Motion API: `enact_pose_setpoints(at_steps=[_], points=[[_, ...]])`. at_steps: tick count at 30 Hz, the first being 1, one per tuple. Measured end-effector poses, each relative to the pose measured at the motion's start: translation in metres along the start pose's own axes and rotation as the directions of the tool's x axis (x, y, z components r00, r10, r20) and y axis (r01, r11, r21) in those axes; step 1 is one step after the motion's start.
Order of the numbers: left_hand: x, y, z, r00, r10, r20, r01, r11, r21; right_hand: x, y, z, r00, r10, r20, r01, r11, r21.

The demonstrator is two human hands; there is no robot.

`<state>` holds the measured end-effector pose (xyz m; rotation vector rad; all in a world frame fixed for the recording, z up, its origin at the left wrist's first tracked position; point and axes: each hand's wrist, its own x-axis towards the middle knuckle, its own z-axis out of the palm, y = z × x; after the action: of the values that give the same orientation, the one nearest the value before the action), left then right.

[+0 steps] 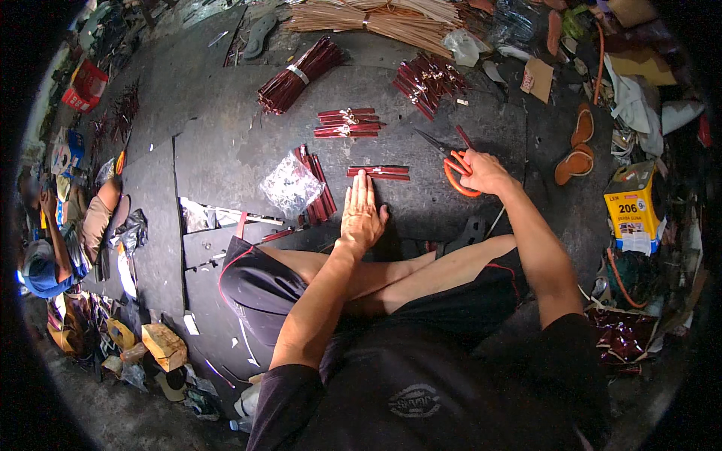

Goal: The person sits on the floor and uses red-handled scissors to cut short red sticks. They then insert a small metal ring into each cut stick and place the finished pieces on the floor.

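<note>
My left hand lies flat with its fingers stretched forward. Its fingertips touch the near edge of a short row of dark red strips with a small shiny piece on top. Off to the right, my right hand is closed around orange-handled scissors, whose blades point away to the far left. A single dark red strip sticks up beside that hand; whether the fingers hold it too is unclear. Left of my left hand, a clear plastic bag of small pieces partly covers longer red strips.
Further off are a small stack of red strips with metal bits, a banded bundle and a loose heap. Tan strips lie at the far edge. Sandal soles and a yellow can are rightward. A person sits far left.
</note>
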<state>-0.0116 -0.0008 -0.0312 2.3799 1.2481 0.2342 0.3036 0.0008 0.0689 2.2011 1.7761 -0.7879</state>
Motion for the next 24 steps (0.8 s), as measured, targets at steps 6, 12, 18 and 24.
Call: enact_pose_setpoints(at_steps=[6,12,18,24], points=[[0.006,-0.006,0.002,1.0,0.013,-0.014,-0.013,1.0,0.008,-0.036,-0.051,-0.033,0.983,-0.109,0.144,-0.038,0.658,0.752],[0.008,-0.006,0.002,1.0,-0.003,-0.02,0.003,1.0,-0.027,-0.068,-0.096,-0.001,0.806,-0.345,0.481,-0.414,0.252,0.875],[0.008,-0.007,0.004,1.0,-0.006,0.003,0.006,1.0,-0.005,-0.058,-0.102,0.023,0.724,-0.353,0.593,-0.551,0.222,0.805],[0.009,-0.006,0.003,0.999,-0.022,0.032,0.022,1.0,-0.002,-0.045,-0.1,0.036,0.719,-0.298,0.628,-0.588,0.223,0.778]])
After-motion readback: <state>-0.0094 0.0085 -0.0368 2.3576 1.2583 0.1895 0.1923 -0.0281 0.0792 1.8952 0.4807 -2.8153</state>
